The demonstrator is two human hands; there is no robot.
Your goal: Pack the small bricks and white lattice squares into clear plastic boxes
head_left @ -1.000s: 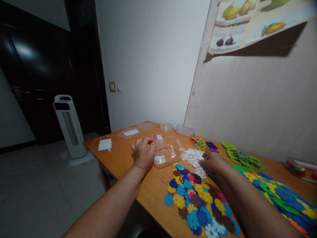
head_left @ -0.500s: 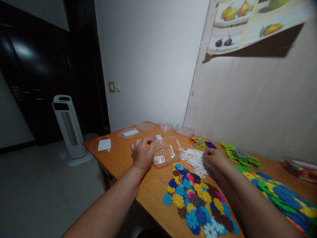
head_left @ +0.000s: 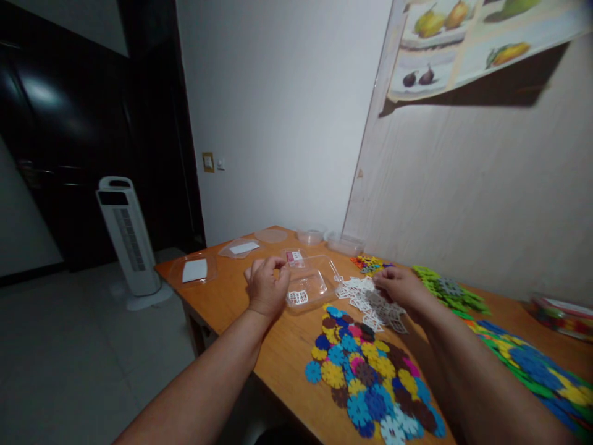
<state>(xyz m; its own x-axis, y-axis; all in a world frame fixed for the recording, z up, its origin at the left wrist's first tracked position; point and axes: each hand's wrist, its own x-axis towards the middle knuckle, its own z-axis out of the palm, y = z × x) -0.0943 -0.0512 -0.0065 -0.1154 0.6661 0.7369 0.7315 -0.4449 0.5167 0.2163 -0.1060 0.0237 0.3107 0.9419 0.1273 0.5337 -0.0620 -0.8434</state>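
My left hand point(head_left: 267, 285) rests at the left edge of a clear plastic container point(head_left: 319, 267), fingers curled and thumb against its rim. Inside the container lies a white lattice piece point(head_left: 297, 298). My right hand point(head_left: 396, 285) hovers over the far right part of a heap of white lattice pieces point(head_left: 364, 296), its fingertips pinched together. Whatever is between those fingertips is too small or hidden to make out. A small label point(head_left: 295, 258) in red and white shows near the container's far left corner.
Colourful flower-shaped discs point(head_left: 370, 371) lie heaped nearest me. Small yellow and orange pieces point(head_left: 365, 264), green pieces point(head_left: 449, 290) and blue-yellow pieces point(head_left: 532, 361) spread right. Clear tubs point(head_left: 345, 244) line the back; a lid point(head_left: 245, 247) bears a white card. A tower fan point(head_left: 125, 238) stands left.
My right hand has moved slightly left and up over the white pieces, uncovering more of the heap's near right side. My left hand has stayed in place at the container.
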